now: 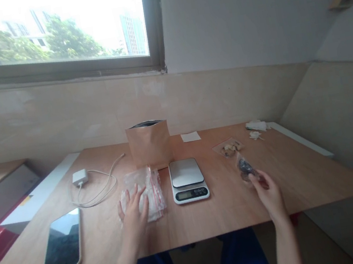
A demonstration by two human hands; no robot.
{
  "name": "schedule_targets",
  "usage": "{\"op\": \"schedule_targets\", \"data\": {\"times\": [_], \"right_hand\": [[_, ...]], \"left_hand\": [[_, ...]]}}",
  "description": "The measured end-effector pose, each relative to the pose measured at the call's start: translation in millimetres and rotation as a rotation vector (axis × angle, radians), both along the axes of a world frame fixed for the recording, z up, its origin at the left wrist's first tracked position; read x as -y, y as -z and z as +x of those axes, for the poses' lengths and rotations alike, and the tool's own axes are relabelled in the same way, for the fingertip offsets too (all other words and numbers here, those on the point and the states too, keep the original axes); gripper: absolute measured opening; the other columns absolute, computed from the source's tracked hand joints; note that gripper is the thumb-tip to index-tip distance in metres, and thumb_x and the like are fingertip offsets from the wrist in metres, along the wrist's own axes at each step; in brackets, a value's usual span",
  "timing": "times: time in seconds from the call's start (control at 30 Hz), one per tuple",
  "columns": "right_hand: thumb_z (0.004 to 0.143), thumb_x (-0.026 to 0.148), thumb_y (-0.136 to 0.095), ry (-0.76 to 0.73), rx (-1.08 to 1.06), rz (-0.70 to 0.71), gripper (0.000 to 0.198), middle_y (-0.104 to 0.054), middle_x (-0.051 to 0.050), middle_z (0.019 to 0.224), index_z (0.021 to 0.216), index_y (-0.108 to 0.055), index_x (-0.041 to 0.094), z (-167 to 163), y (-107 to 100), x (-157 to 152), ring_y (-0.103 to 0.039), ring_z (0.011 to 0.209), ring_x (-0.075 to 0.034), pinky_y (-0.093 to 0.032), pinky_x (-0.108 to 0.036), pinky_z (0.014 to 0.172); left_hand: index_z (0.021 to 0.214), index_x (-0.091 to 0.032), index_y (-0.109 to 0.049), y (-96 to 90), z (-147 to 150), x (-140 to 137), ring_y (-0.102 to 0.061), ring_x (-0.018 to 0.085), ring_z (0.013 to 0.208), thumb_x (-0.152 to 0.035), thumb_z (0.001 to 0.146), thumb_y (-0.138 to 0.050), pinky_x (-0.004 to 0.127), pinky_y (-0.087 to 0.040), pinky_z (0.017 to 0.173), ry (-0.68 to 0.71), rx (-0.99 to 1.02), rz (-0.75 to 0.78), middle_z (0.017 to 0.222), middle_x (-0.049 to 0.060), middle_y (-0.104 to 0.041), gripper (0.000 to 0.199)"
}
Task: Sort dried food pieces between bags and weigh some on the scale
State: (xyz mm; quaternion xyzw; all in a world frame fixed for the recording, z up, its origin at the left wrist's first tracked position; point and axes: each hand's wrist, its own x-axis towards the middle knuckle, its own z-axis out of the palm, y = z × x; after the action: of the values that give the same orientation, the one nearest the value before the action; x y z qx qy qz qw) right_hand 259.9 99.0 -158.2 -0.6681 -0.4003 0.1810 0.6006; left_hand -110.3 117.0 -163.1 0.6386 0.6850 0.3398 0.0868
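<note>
My left hand [134, 210] lies with fingers spread on a stack of clear zip-lock bags [154, 199] with red seal strips. On the right, my right hand [268, 191] pinches a small clear bag with dark contents [246, 167], held at or just over the tabletop. Just beyond it rests another zip-lock bag with pale, tan pieces inside [229, 147]. Between my hands sits a white kitchen scale [188, 180] with a bare metal plate and a small display. Behind the scale and the stack stands a brown kraft pouch [150, 144], its top open.
A tablet [61, 245] lies at the table's left front edge. Behind it are a white charger [79, 177] and its looped cable [107, 187]. A paper slip [190, 136] lies near the wall. Crumpled white scraps [256, 127] lie at the back right of the wooden table [313, 171].
</note>
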Motion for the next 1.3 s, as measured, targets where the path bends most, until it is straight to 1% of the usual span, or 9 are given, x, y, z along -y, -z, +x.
{"op": "schedule_targets", "data": {"times": [0.1, 0.2, 0.37, 0.5, 0.6, 0.7, 0.9, 1.1, 1.3], "right_hand": [[0.065, 0.051, -0.059, 0.026, -0.171, 0.005, 0.042, -0.069, -0.008, 0.091, 0.089, -0.063, 0.016, -27, -19, 25, -0.061, 0.089, -0.024, -0.047, -0.032, 0.076], [0.067, 0.05, -0.052, 0.058, -0.376, 0.018, 0.04, -0.069, -0.006, 0.092, 0.084, -0.065, 0.016, -56, -33, 29, -0.061, 0.094, -0.023, -0.048, -0.032, 0.078], [0.072, 0.049, -0.048, -0.174, -0.495, -0.002, 0.04, -0.069, -0.006, 0.096, 0.088, -0.065, 0.016, -100, -39, 23, -0.06, 0.1, -0.024, -0.048, -0.034, 0.082], [0.076, 0.051, -0.047, -0.276, -0.445, -0.006, 0.042, -0.064, -0.009, 0.107, 0.094, -0.062, 0.017, -118, -32, 21, -0.056, 0.106, -0.023, -0.045, -0.035, 0.088], [0.075, 0.051, -0.052, -0.236, -0.297, 0.029, 0.04, -0.063, -0.008, 0.098, 0.098, -0.055, 0.018, -127, -33, 20, -0.06, 0.091, -0.021, -0.048, -0.033, 0.079], [0.077, 0.047, -0.054, -0.23, -0.119, 0.061, 0.033, -0.059, -0.003, 0.084, 0.095, -0.051, 0.02, -138, -44, 24, -0.058, 0.076, -0.016, -0.048, -0.028, 0.07], [0.084, 0.039, -0.049, -0.72, -0.003, -0.047, 0.019, -0.057, 0.0, 0.077, 0.087, -0.054, 0.02, -158, -68, 44, -0.056, 0.067, -0.012, -0.048, -0.023, 0.064], [0.082, 0.037, -0.054, -0.707, 0.035, -0.067, 0.018, -0.059, 0.0, 0.075, 0.086, -0.057, 0.02, -161, -69, 44, -0.057, 0.068, -0.013, -0.048, -0.024, 0.064], [0.084, 0.038, -0.051, -0.672, 0.04, -0.081, 0.022, -0.064, -0.002, 0.075, 0.076, -0.057, 0.019, -165, -70, 42, -0.061, 0.07, -0.015, -0.049, -0.025, 0.066]], "left_hand": [[0.112, -0.025, -0.056, -33.7, 18, 18, -0.042, 0.026, 0.124, -0.039, 0.086, -0.04, 0.048, -0.024, 0.105, 0.168, 0.274, 0.047, 0.128, 0.007, -0.054, 0.033], [0.115, -0.025, -0.052, -60.4, 47, 36, -0.057, 0.022, 0.101, -0.043, 0.084, -0.044, 0.034, -0.045, 0.082, 0.407, 0.583, -0.178, 0.122, 0.008, -0.056, 0.037], [0.108, -0.023, -0.054, -71.1, 93, 54, -0.057, 0.014, 0.076, -0.044, 0.082, -0.049, 0.024, -0.044, 0.067, 0.682, 0.79, -0.378, 0.101, 0.005, -0.061, 0.034], [0.082, -0.018, -0.052, -64.9, 105, 57, -0.051, 0.01, 0.065, -0.045, 0.079, -0.055, 0.019, -0.04, 0.06, 0.629, 1.011, -0.356, 0.074, 0.0, -0.054, 0.027], [0.075, -0.019, -0.043, -60.1, 105, 55, -0.038, 0.005, 0.048, -0.045, 0.077, -0.057, 0.017, -0.033, 0.048, 0.538, 1.157, -0.37, 0.059, -0.007, -0.041, 0.03], [0.073, -0.019, -0.041, -57.0, 105, 54, -0.039, 0.004, 0.049, -0.044, 0.075, -0.06, 0.016, -0.034, 0.049, 0.461, 1.181, -0.284, 0.06, -0.007, -0.041, 0.031], [0.075, -0.02, -0.04, -57.9, 106, 57, -0.039, 0.006, 0.041, -0.056, 0.075, -0.053, 0.018, -0.033, 0.04, 0.359, 1.226, -0.314, 0.057, -0.008, -0.042, 0.038], [0.076, -0.02, -0.04, -54.8, 103, 57, -0.048, 0.01, 0.057, -0.056, 0.079, -0.046, 0.022, -0.042, 0.053, 0.325, 1.218, -0.257, 0.065, -0.004, -0.045, 0.036], [0.065, -0.019, -0.039, -51.6, 101, 51, -0.042, 0.011, 0.06, -0.05, 0.081, -0.047, 0.021, -0.037, 0.058, 0.323, 0.995, -0.169, 0.062, -0.004, -0.041, 0.035]]}}
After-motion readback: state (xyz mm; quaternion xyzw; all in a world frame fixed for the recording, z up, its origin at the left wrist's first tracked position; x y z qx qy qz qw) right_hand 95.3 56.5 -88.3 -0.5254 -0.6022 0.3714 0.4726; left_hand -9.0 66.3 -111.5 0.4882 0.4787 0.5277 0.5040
